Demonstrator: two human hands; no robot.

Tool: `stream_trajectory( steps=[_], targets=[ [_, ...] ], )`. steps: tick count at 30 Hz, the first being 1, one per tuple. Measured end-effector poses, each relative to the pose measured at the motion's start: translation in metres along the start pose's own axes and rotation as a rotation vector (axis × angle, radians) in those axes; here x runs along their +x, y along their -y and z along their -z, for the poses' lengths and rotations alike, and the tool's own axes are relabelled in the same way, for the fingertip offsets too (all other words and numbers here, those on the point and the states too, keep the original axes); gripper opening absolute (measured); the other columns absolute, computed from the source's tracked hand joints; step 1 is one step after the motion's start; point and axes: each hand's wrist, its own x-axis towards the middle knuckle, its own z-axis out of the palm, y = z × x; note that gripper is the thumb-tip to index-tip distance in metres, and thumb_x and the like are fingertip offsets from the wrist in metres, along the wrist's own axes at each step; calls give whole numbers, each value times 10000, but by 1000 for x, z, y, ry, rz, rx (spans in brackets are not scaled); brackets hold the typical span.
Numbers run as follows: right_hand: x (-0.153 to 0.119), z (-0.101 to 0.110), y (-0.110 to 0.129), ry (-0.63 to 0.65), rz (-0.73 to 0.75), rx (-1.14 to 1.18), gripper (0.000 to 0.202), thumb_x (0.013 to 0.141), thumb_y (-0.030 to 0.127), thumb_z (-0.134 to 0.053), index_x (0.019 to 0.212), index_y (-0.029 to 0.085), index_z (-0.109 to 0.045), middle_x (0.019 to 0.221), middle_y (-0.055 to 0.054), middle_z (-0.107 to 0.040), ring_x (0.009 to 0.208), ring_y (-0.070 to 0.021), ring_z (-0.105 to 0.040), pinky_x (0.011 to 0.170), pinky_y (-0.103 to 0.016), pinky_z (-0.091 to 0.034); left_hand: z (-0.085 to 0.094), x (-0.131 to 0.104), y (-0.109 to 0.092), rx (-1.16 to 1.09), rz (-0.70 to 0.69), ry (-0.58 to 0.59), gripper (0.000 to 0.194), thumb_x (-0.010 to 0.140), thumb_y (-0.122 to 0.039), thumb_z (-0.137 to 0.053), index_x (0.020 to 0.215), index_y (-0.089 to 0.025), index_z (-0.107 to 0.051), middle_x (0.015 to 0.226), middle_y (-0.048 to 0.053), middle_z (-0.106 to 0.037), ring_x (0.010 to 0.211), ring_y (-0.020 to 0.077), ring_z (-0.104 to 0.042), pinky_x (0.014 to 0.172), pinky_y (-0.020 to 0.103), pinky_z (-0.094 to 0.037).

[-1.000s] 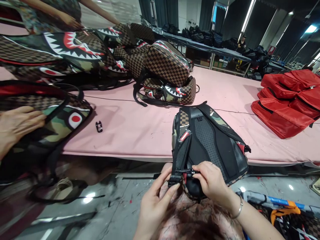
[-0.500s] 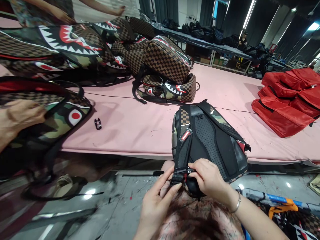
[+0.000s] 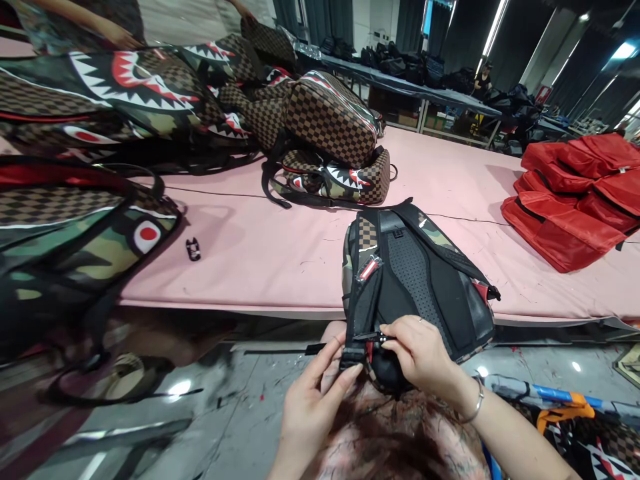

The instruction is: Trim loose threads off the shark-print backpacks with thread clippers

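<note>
A black-backed backpack (image 3: 414, 280) with checkered and camouflage trim lies back-up at the pink table's near edge, its lower end over my lap. My left hand (image 3: 320, 387) pinches the lower end of its left shoulder strap, at a black strap buckle (image 3: 353, 357). Just right of the buckle, my right hand (image 3: 417, 350) is closed on a small black tool (image 3: 369, 337) that looks like thread snips, its thin end pointing left across the strap. A red-and-white tag (image 3: 369, 268) hangs on that strap.
Checkered shark-face backpacks (image 3: 330, 120) are piled at the back left. Red bags (image 3: 570, 200) are stacked at the right. A small black object (image 3: 193, 249) lies on the pink table (image 3: 270, 260). Another person's arm (image 3: 107, 30) shows at the upper left.
A co-worker's hand has left the backpack at the near left. Another person's arm at the back has shifted. My right hand has moved slightly with the tool; my left stays at the buckle.
</note>
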Motion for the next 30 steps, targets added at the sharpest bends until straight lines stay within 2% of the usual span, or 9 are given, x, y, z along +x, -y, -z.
stream_trajectory(
  steps=[6, 11, 14, 16, 19, 23, 25, 27, 30],
  targets=[
    [3, 5, 1, 34, -70, 70, 160, 901, 224, -441, 930, 146, -578, 836, -47, -600, 772, -144, -535, 714, -265, -414, 0, -1, 0, -95, 45, -32, 556, 601, -329, -743, 1107, -141, -605, 1171, 65, -590, 1115, 216, -526, 1010, 301, -376],
    [20, -7, -4, -92, -480, 635, 193, 826, 300, -506, 923, 138, -544, 880, -50, -597, 808, -123, -555, 743, -240, -437, -7, -4, 1, -460, 152, -51, 627, 590, -330, -775, 1157, -172, -561, 1233, 87, -545, 1185, 227, -465, 996, 289, -385],
    [33, -28, -6, 55, -631, 996, 304, 755, 422, -564, 799, 126, -513, 740, -38, -564, 634, -113, -528, 611, -231, -445, -16, -7, 2, -576, 197, -15, 622, 629, -387, -748, 1168, -166, -530, 1316, 92, -467, 1246, 219, -395, 1006, 267, -368],
    [42, -40, -3, 90, -705, 1000, 303, 720, 414, -582, 700, 130, -478, 623, -6, -504, 518, -89, -460, 509, -203, -397, -19, -9, 4, -485, 171, -38, 682, 643, -412, -732, 1228, -181, -470, 1313, 90, -457, 1199, 201, -442, 964, 246, -400],
    [51, -50, 4, -20, -740, 683, 189, 680, 276, -584, 638, 133, -467, 589, 19, -485, 523, -72, -451, 497, -167, -354, -16, -10, 8, -137, 1, -180, 748, 589, -384, -762, 1234, -189, -439, 1196, 89, -494, 949, 167, -569, 800, 220, -472],
    [58, -47, 14, 38, -680, 477, 151, 726, 269, -570, 669, 143, -510, 637, 22, -531, 583, -82, -499, 542, -172, -355, -5, -10, 10, 203, -158, -306, 477, 639, -408, -709, 1026, -147, -609, 1044, 88, -562, 892, 175, -558, 785, 230, -457],
    [58, -41, 15, 83, -619, 471, 195, 747, 343, -591, 743, 155, -540, 686, 23, -550, 635, -95, -515, 580, -187, -362, -1, -9, 8, 90, -26, -281, 480, 676, -430, -678, 1064, -153, -622, 1059, 84, -595, 981, 194, -553, 891, 262, -425],
    [52, -34, 13, 75, -553, 482, 225, 805, 387, -546, 883, 176, -547, 768, 21, -568, 705, -106, -525, 646, -207, -376, 1, -6, 4, -198, 180, -241, 519, 651, -411, -709, 1087, -146, -614, 1085, 85, -609, 1040, 213, -549, 952, 302, -400],
    [35, -29, 5, -25, -494, 407, 181, 872, 302, -450, 988, 176, -509, 862, -2, -571, 782, -122, -520, 721, -243, -379, 0, -1, -4, -605, 445, -248, 454, 578, -228, -767, 998, -122, -631, 989, 87, -649, 936, 213, -606, 860, 305, -474]
  ],
)
